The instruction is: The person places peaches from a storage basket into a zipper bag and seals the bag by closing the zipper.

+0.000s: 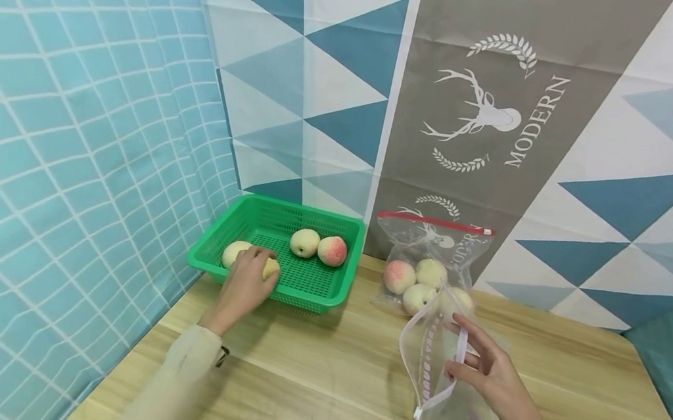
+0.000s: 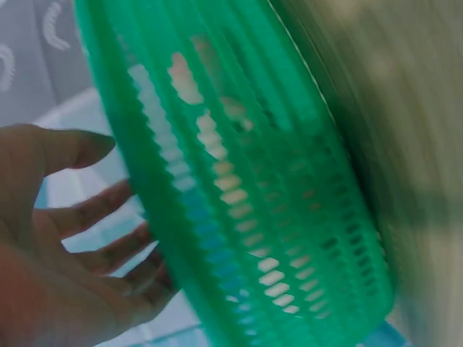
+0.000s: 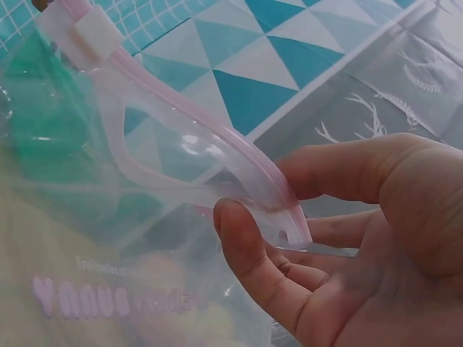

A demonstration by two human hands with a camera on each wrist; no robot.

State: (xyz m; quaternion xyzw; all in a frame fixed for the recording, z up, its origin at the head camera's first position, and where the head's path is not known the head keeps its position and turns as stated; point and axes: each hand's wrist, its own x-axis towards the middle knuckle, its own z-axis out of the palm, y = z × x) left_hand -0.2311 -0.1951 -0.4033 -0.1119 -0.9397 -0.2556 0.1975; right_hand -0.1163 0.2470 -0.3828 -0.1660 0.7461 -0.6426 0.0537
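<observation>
My left hand (image 1: 248,279) reaches over the near rim of a green plastic basket (image 1: 305,305). Its fingers look spread and loosely bent in the left wrist view, the tips hidden behind the basket wall. Close by them lie a yellowish peach (image 1: 271,269), partly covered by the hand, and a pale peach (image 1: 235,253). With thumb and fingers, my right hand (image 1: 493,367) pinches the rim of a clear zip bag (image 3: 206,173) with a pale pink zip and printed lettering. The mouth of this bag gapes, its white slider (image 1: 418,413) at the near end.
Farther back in the basket sit a pale peach (image 1: 305,242) and a red-blushed peach (image 1: 332,251). Against the back wall stands a clear bag with a red zip (image 1: 435,223), several peaches (image 1: 399,277) inside it. Patterned cloth walls border the wooden table (image 1: 311,379).
</observation>
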